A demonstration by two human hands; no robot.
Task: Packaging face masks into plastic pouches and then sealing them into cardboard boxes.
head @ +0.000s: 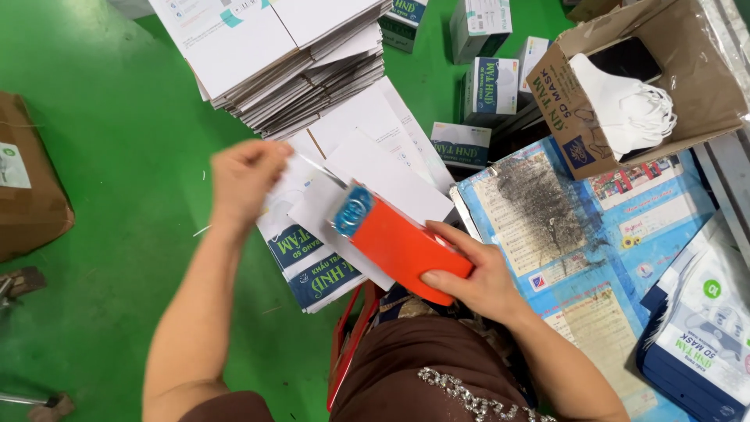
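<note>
My right hand (476,273) grips an orange-red tape dispenser (402,246) with a shiny roll of clear tape (353,209) at its front end. My left hand (246,180) is raised to the left of it, its fingers pinched on the free end of the clear tape strip (320,168) stretched from the roll. Below both hands lie loose flat white and dark-blue carton blanks (312,270) on the green floor (117,156).
A tall stack of flat white carton blanks (281,55) sits at the top. Folded small boxes (488,86) stand beyond it. An open brown carton with white masks (625,98) is at top right, a printed blue sheet (578,227) beneath it. A brown box (27,180) lies at left.
</note>
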